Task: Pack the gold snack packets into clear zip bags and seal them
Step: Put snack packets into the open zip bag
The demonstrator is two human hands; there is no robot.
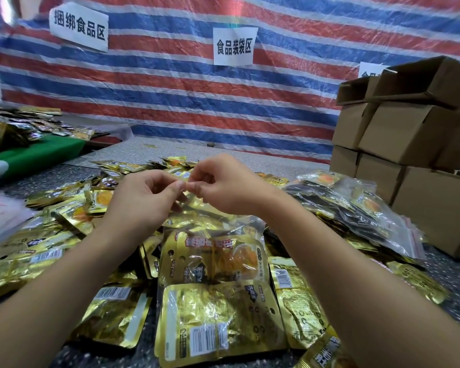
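A clear zip bag [213,264] filled with gold snack packets lies lengthwise in front of me, its mouth at the far end. My left hand [146,200] and my right hand [223,184] meet at that mouth, each pinching the bag's top edge between thumb and fingers. Loose gold snack packets [37,251] cover the table all around the bag. To the right lie filled zip bags [356,205] with red zip strips.
Stacked cardboard boxes [409,144] stand at the right, some open on top. A striped tarp [197,96] with paper signs hangs behind. A green-covered table [32,155] with more packets is at the far left. White plastic [0,216] lies at the left edge.
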